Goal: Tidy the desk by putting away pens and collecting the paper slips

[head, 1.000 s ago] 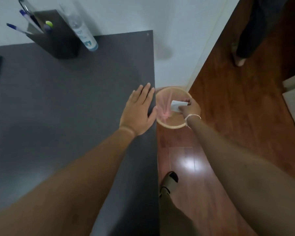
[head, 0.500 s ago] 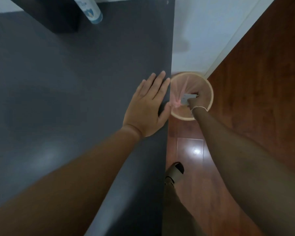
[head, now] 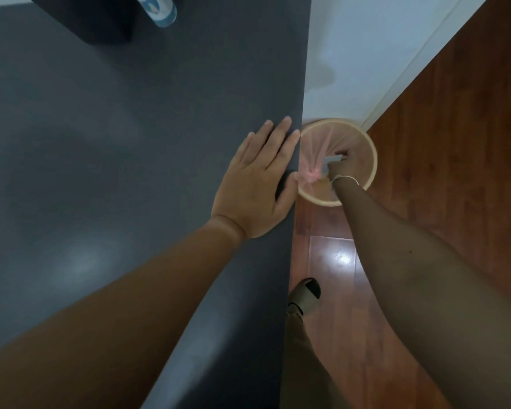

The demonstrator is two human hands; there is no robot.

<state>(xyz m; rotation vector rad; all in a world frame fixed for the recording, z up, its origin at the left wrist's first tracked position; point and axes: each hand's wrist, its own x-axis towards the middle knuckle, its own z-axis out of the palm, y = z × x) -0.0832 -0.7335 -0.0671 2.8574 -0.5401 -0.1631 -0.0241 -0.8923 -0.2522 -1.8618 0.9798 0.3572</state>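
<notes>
- The paper slips [head: 334, 159] show as a small pale grey-white piece with a straight top edge and a squared corner, flat rather than crumpled; any writing on it is too small and blurred to read.
- They sit pinched in the right hand [head: 340, 166], whose grip is closed on them, fingers curled over the upper edge; how many slips are in the pinch cannot be told.
- That hand is down inside the mouth of a round bin [head: 372, 169] with a light wooden-coloured rim, lined with a thin pinkish bag [head: 310, 178] whose folds gather toward the middle.
- A thin pale band [head: 345, 180] circles the right wrist, level with the bin's near rim.
- The bin stands on the reddish wooden floor [head: 443, 178], just beside the right edge of the dark grey surface [head: 130, 143] and against the white wall.
- The left hand [head: 257, 187] lies flat and palm down on the surface at its right edge, grip fully open, fingers spread, holding nothing.
- At the far end of the surface stands a black box-like holder [head: 95, 19], cut off by the frame; no pens show.
- Beside it is the base of a clear bottle [head: 160, 10] with a blue and white label; the print is not legible.
</notes>
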